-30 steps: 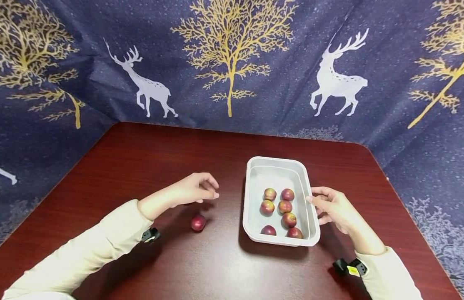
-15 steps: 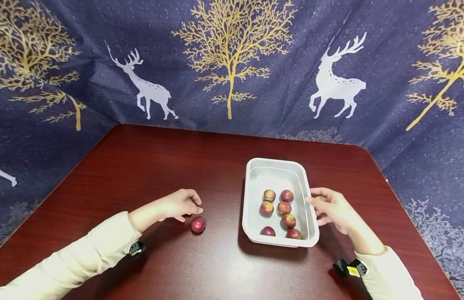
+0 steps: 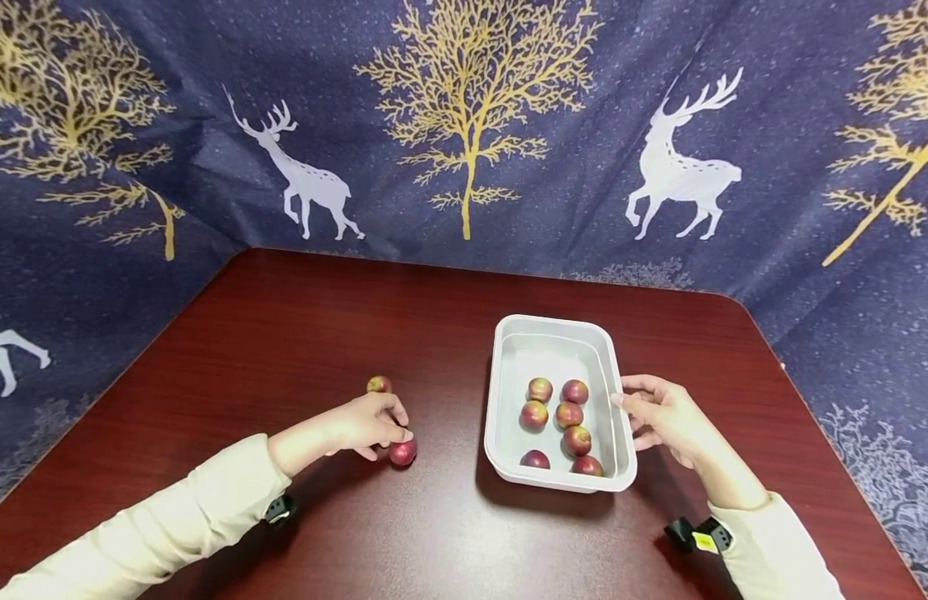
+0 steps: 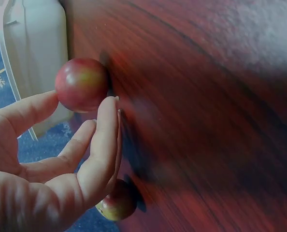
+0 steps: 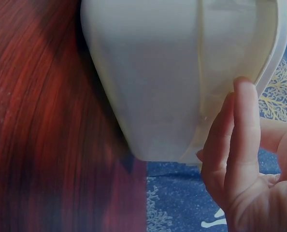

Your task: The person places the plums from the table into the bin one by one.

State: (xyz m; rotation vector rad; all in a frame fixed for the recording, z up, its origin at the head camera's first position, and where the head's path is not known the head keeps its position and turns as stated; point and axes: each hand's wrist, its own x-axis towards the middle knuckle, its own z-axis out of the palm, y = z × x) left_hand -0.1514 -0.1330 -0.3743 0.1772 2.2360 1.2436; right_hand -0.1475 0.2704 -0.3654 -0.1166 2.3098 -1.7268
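Observation:
My left hand [image 3: 370,421] is at a dark red plum [image 3: 402,452] on the table. In the left wrist view, the thumb meets one side of that plum [image 4: 80,84] and the index fingertip lies at its lower right edge. A second plum, red and yellow-green [image 3: 379,385], lies just behind the hand. At the right, my right hand [image 3: 662,412] holds the long side of a white plastic tub [image 3: 496,400], thumb over the rim and fingers along the outer wall [image 5: 153,82]. Several plums [image 3: 534,415] lie in the tub's middle and near end.
The dark red wooden table [image 3: 434,533] reaches back to a blue cloth [image 3: 411,192] printed with white deer and gold trees. A small black device [image 3: 280,508] sits under the left wrist, another [image 3: 700,535] by the right wrist.
My left hand has come down and nearer from above the table to the red plum, uncovering the plum behind it. My right hand and the tub have stayed put.

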